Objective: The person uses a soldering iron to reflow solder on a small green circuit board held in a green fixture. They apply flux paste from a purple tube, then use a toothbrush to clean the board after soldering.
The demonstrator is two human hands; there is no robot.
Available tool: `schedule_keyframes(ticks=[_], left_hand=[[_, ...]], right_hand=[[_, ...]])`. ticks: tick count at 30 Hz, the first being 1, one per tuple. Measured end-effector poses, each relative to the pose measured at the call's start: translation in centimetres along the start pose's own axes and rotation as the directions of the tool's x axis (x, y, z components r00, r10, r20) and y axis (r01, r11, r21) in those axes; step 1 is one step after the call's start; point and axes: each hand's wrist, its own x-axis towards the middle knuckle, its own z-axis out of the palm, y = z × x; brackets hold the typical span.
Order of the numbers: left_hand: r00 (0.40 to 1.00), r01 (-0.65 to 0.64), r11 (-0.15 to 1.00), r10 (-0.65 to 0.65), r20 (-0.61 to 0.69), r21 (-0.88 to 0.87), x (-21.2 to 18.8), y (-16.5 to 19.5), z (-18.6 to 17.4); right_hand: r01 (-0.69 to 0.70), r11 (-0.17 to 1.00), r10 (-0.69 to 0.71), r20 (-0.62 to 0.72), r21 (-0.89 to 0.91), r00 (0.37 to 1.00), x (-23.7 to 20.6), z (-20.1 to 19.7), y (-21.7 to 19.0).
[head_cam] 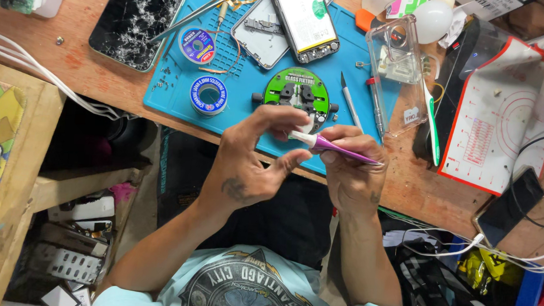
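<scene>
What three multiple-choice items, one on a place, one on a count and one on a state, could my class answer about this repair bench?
1. Where does the round green fixture lie?
A. on the blue mat
B. on the floor
C. on the red-edged white mat

2. How many solder-wire spools lie on the blue mat?
A. one
B. two
C. four

3. What state is the black phone screen at top left in?
A. wrapped
B. lit
C. cracked

Answers:
1 A, blue shows all round the fixture, just beyond the left hand and right hand, which hold a purple tube.
2 B, spool and spool.
3 C, white fracture lines cover the glass.
</scene>
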Motion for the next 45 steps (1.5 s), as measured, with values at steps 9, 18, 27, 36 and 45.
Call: schedule_keyframes(ticks=[9,18,27,36,45], left_hand=[[0.996,0.087,0.991,-0.090,0.025,0.105,-0.3,0.8,-0.1],[0.994,0.064,0.998,-0.062,0.094,-0.013,0.1,2.0,-0.6],[0.996,-0.094,0.976,0.092,0.018,0.198,4.1,0.1,-4.5],[0.823,-0.277,0.581,0.554,-0.123,0.765,16.4,-9.0,-11.2],[0.901,-0.241,0.327,0.426,0.086,0.914,17.4,-9.2,-9.2]], right_hand=[[0.032,0.996,-0.031,0.013,-0.077,0.999,-0.2,0.6,-0.2],[0.002,1.000,-0.002,0.006,-0.008,1.000,-0.5,-0.2,-0.4],[0.057,0.944,-0.106,-0.134,-0.326,0.985,0.4,0.0,-4.3],[0.304,0.835,-0.476,-0.325,-0.457,0.817,-7.6,-12.5,-12.9],[0.465,0.780,-0.625,-0.550,-0.418,0.554,-5.7,-28.1,-21.5]])
